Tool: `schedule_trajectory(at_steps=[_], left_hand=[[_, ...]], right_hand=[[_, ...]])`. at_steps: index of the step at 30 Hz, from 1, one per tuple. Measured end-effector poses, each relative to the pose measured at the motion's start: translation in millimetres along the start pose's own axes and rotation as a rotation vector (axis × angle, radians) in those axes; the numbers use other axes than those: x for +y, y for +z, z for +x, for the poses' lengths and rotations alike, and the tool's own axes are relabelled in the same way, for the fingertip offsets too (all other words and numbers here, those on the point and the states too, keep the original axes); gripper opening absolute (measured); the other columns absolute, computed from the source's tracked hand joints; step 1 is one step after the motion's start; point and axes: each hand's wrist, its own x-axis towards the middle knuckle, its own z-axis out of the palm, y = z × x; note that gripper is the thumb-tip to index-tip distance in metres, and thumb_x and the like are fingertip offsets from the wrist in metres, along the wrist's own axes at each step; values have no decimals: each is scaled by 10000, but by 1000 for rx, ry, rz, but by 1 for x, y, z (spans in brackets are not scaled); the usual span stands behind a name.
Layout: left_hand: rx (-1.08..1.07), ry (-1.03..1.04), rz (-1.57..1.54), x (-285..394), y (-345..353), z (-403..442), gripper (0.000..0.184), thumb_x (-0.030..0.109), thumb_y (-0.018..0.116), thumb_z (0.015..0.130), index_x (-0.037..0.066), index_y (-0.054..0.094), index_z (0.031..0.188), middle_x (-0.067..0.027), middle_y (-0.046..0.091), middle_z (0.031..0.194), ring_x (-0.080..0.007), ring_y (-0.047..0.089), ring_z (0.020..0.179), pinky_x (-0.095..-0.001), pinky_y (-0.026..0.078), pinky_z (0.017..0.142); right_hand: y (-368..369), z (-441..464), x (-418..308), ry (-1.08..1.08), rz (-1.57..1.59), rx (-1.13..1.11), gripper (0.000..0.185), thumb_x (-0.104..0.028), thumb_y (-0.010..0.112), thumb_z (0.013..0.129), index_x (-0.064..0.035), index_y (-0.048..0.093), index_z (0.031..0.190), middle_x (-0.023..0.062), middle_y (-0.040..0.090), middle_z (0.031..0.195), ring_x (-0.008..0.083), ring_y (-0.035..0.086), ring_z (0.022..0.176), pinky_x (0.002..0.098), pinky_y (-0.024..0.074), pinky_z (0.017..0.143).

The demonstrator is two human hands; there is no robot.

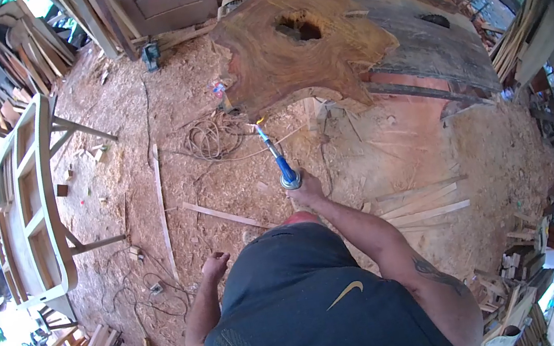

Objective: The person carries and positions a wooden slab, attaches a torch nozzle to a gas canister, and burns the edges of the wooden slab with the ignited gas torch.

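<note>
Right hand (307,190) grasped blue torch (283,165) at its near end; left hand (216,264) hung free at near left, fingers loosely curled, nothing visible inside. Torch pointed far, small flame (260,122) at tip, near close edge of wood slab (303,61), far centre. Handling well likely called for steady wrist, slow even passes, flame clear of shavings (232,187) and coiled cable (210,140) at left.

The one view looks from the person's head, forward and steeply down, through a very wide lens with dark corners. Dark clothing (279,309) sits closest at the near edge, the floor (426,161) spreads beyond, and a wooden slab (259,54) lies farther off.
</note>
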Motion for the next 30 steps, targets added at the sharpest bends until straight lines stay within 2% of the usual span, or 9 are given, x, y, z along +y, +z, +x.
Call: schedule_trajectory(at_steps=[8,20,26,30], left_hand=[[-15,17,-47,7,-3,-2,484,454,687,889,77,695,1191,-91,748,905,-179,711,770,-349,563,750],[8,-13,-57,21,-12,-14,508,457,702,883,59,690,1198,-115,746,942,-183,715,766,-347,569,741],[20,21,-28,11,-9,-6,496,461,695,883,59,703,1173,-135,751,913,-202,733,793,-358,574,757],[29,39,-29,6,-9,-5,483,452,694,884,55,709,1160,-141,753,916,-216,739,799,-365,576,769]], right_hand=[[-3,-4,6,-124,101,3,644,-323,832,661,-121,593,1225,153,710,1106,357,681,1044,457,541,914],[4,6,22,-5,17,-28,615,-326,801,687,-157,596,1241,139,708,1150,358,673,1074,454,537,927],[3,8,24,58,7,-48,650,-321,783,702,-119,574,1283,186,706,1127,385,669,1064,471,535,939],[7,10,31,68,-36,-52,632,-323,785,703,-123,585,1268,182,710,1117,384,673,1054,475,538,931]])
